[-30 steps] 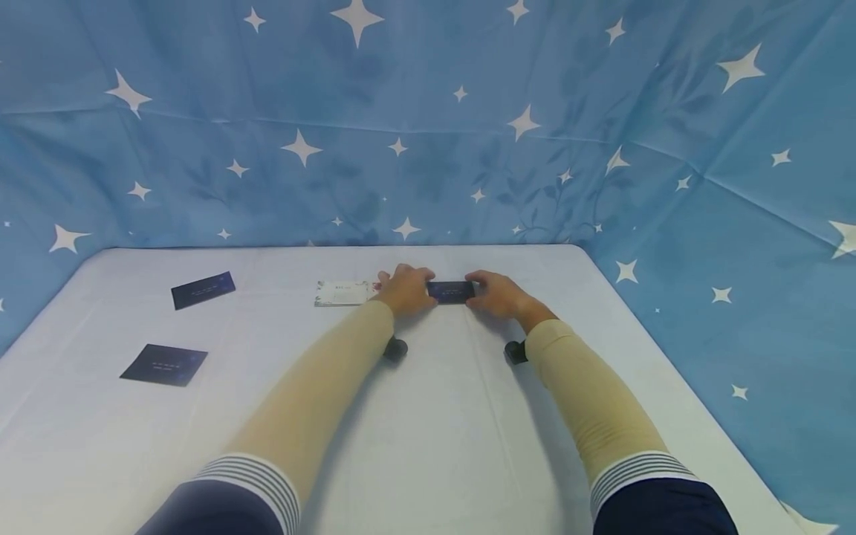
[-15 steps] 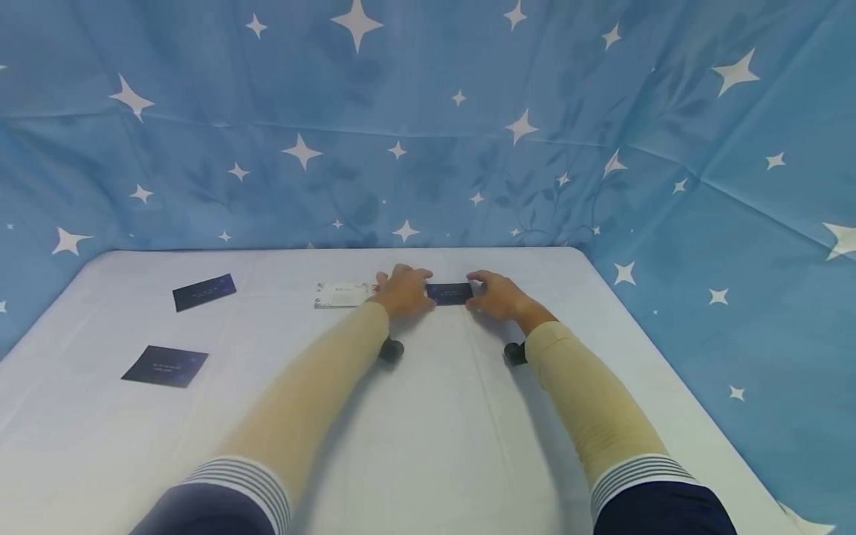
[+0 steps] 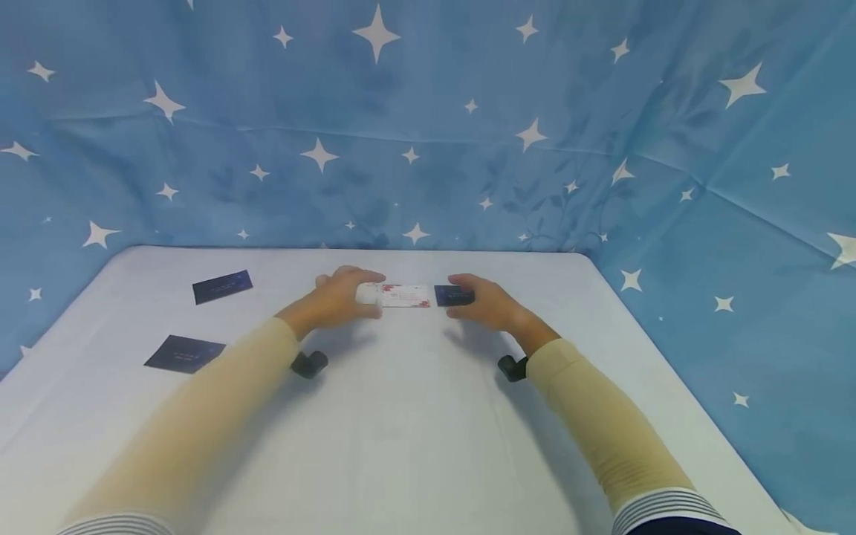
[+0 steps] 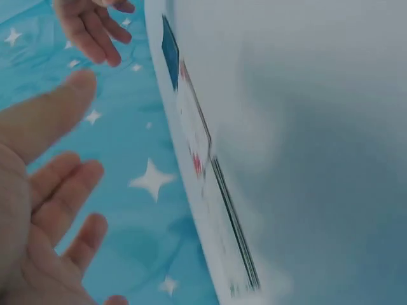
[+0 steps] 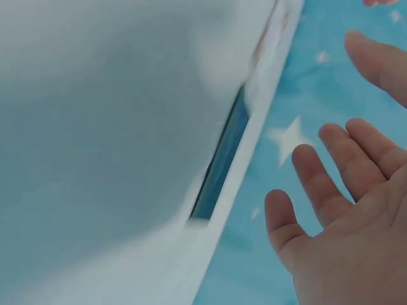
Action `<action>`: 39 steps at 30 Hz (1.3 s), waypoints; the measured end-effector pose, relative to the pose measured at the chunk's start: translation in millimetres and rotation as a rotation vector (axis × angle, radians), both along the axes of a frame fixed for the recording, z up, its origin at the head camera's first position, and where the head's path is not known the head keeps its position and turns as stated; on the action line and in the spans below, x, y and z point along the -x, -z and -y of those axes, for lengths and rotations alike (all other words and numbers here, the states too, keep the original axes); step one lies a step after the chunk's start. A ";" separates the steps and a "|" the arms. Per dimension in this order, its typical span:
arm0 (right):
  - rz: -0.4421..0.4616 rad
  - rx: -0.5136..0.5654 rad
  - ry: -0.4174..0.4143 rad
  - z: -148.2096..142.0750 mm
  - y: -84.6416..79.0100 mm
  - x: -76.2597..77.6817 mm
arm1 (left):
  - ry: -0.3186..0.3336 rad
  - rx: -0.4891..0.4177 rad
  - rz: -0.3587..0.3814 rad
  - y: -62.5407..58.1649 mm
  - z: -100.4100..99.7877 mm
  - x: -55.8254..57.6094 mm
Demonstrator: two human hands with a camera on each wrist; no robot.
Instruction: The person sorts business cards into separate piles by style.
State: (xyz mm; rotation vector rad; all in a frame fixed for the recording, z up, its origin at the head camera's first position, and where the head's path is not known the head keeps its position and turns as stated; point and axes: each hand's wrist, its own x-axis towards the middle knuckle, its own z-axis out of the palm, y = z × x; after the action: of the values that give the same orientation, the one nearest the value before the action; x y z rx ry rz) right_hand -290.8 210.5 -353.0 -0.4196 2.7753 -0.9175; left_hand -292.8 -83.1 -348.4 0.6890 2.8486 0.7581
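Note:
Three groups of small cards lie in a row near the table's far edge. My left hand point(image 3: 331, 299) hovers at the left one, a white card stack point(image 4: 230, 232), its thumb and fingers apart on either side in the head view. In the middle, a white card with red flowers point(image 3: 406, 296) shows uncovered. A dark blue card stack point(image 3: 452, 295) ends the row. My right hand point(image 3: 490, 303) is around its right end in the head view; the right wrist view shows that hand's fingers point(image 5: 321, 184) spread, holding nothing.
Two dark cards lie apart on the left of the white table point(image 3: 414, 446): one farther back point(image 3: 223, 287), another nearer point(image 3: 185, 354), close to the left sleeve point(image 3: 194, 409). A blue star-patterned curtain point(image 3: 428, 186) stands behind the far edge and along the right.
My left hand has moved left from the dark stack to the white stack, uncovering the red-flowered card. My right hand stays at the dark stack. The head view has shifted slightly.

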 end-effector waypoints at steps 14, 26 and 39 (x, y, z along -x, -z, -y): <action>0.007 0.168 -0.234 91.7 1.0 -33.8 | -0.144 -0.067 0.087 -4.5 123.9 -61.9; 0.043 0.166 -0.304 129.2 4.7 -44.8 | -0.254 -0.077 0.176 12.3 206.1 -84.1; 0.051 0.115 -0.309 141.6 9.5 -46.0 | -0.249 -0.110 0.171 29.0 221.5 -94.3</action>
State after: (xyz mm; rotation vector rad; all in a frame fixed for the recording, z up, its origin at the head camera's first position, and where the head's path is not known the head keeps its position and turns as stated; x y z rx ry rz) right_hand -244.8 68.9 -362.5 -0.8043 2.5214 -0.9959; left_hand -198.5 -304.6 -377.4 0.2659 2.7817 0.9641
